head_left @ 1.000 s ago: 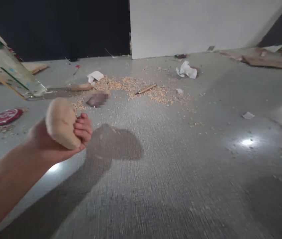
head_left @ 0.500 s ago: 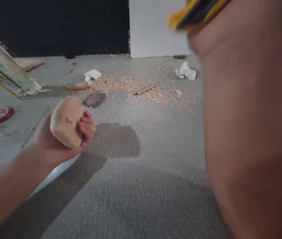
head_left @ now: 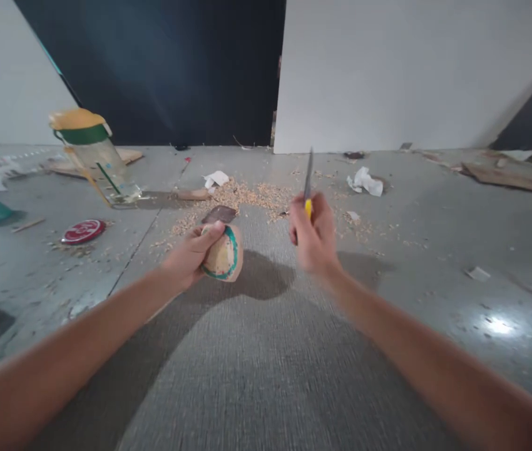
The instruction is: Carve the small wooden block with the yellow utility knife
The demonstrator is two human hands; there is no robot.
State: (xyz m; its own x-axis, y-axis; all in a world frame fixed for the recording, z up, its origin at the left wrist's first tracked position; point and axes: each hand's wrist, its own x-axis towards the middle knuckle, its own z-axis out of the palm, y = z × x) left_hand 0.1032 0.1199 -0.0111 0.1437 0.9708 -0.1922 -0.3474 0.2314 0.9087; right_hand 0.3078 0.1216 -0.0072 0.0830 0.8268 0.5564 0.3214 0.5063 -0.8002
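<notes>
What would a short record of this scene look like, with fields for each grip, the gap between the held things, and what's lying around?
Left grip: holds a pale block marked with a teal curve
Right grip: closed around a narrow grey tool, yellow near the fist, tip up
Block and tool: apart
Shavings: scattered beyond the block
Bottle: left side, yellow and green top
Red disc: nearer than the bottle
Crumpled white paper: right of the tool

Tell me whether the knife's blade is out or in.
Out: the grey blade sticks out past the right hand, with the yellow handle showing in its grip.
</notes>
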